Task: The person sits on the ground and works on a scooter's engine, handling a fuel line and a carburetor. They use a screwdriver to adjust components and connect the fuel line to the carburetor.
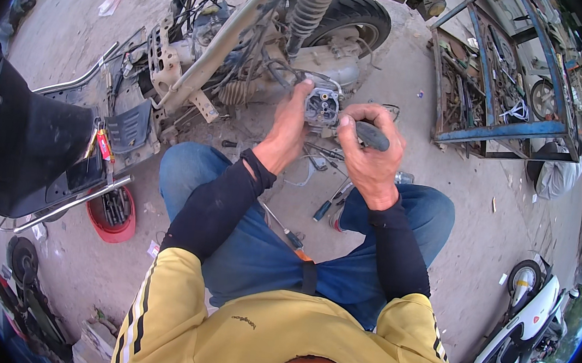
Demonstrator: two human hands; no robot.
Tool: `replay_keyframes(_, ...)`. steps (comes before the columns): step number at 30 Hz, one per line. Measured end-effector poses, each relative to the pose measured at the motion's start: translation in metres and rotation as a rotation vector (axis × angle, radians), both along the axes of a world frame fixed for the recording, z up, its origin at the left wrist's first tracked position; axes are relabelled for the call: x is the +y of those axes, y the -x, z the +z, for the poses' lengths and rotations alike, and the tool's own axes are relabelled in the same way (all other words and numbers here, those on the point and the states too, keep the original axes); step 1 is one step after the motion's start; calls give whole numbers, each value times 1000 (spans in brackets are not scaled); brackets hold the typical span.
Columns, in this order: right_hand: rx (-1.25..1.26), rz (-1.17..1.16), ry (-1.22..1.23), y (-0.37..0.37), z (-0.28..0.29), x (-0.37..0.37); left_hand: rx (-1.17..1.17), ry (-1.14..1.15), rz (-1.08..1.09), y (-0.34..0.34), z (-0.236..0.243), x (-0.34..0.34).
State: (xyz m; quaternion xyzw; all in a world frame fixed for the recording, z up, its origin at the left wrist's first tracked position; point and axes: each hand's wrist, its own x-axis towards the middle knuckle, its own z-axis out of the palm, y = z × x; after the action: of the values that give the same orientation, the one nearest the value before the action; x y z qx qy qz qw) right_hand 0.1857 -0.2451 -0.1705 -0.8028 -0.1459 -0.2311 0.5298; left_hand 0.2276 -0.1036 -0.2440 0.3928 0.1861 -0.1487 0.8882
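Note:
Between my knees and the scooter, my left hand (290,126) is closed around the side of a carburetor (322,105). Its opened face is turned up, with a small brass part showing inside. My right hand (373,155) grips a screwdriver (371,136) by its dark, thick handle, just right of the carburetor. The fingers and thumb hide the screwdriver's shaft, so I cannot tell whether its tip touches the carburetor. Beyond my hands stands the partly stripped scooter (249,42), its frame, hoses and engine bare.
Hand tools, including a blue-handled screwdriver (322,211), lie on the ground between my legs. A red container (113,223) with dark tools sits at left, beside the scooter's footboard. A blue metal rack (502,133) of parts stands at far right. A white scooter (521,322) is parked at lower right.

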Motion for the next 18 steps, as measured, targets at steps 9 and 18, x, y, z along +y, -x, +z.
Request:
replay_keyframes(9,88,-40,-38,0,8,2,8,5,-6,0,3,1)
replay_keyframes(18,-78,34,61,-1,8,3,5,50,-23,0,-6,5)
